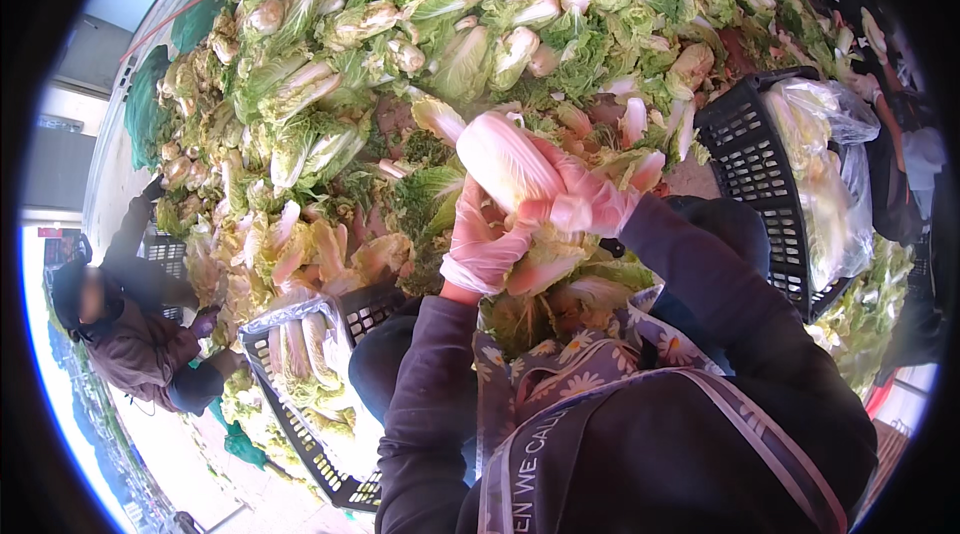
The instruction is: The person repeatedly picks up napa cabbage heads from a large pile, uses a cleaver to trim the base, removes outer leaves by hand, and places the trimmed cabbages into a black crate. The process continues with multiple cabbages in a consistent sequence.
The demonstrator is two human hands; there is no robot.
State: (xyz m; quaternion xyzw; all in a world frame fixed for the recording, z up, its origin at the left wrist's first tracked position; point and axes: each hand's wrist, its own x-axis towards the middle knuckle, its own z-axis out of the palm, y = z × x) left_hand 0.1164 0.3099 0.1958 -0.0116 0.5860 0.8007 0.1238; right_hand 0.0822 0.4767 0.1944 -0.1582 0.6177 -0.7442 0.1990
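A trimmed, pale napa cabbage [506, 155] is held up in front of me, tilted, with its white base pointing away. My left hand [486, 243], in a thin clear glove, supports it from the left and below. Along its right side lies my right hand [592, 193], gloved the same way, with fingers wrapped on the leaves. Where the two hands meet, some fingertips are hidden. Loose outer cabbage leaves [546, 268] lie just beneath the hands, over the lap of my floral apron [585, 369].
A large heap of untrimmed napa cabbages [465, 61] spreads ahead. Black plastic crates with bagged cabbages stand at my left [277, 391] and right [780, 226]. Another person [142, 339] crouches at far left; a gloved co-worker's hand [866, 88] shows at upper right.
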